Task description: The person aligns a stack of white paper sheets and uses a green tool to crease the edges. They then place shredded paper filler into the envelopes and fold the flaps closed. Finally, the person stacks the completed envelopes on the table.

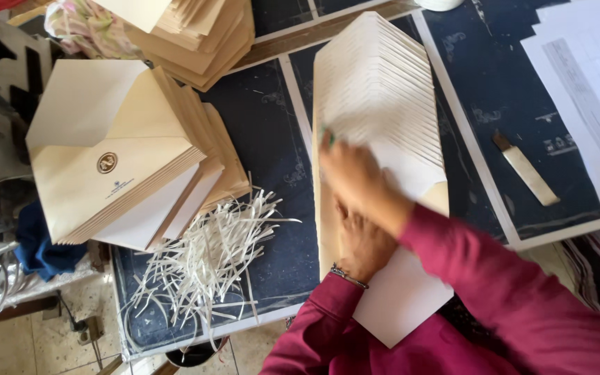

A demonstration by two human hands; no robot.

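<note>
The fanned row of cream envelopes (376, 90) ran lengthwise away from the person, across a dark blue tabletop (265, 132). The right hand (352, 173) pressed flat on it, gripping nothing; the left hand (364, 243) lay open beneath. Paper shreds (210, 257) lay beside.

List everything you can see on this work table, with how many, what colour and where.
Fanned envelope row: one, white, centre, under both hands.
Envelope stacks: several, cream, left and top.
Paper strips: a pile, white, front left.
Flat tool: one, cream with a brown tip, right.
Printed sheets: a few, white, far right.
Table: one, dark blue.
Cloth: one, blue, left edge.
Left hand: flat on the row, wrist bracelet.
Right hand: pressing the row, crimson sleeve.
</note>
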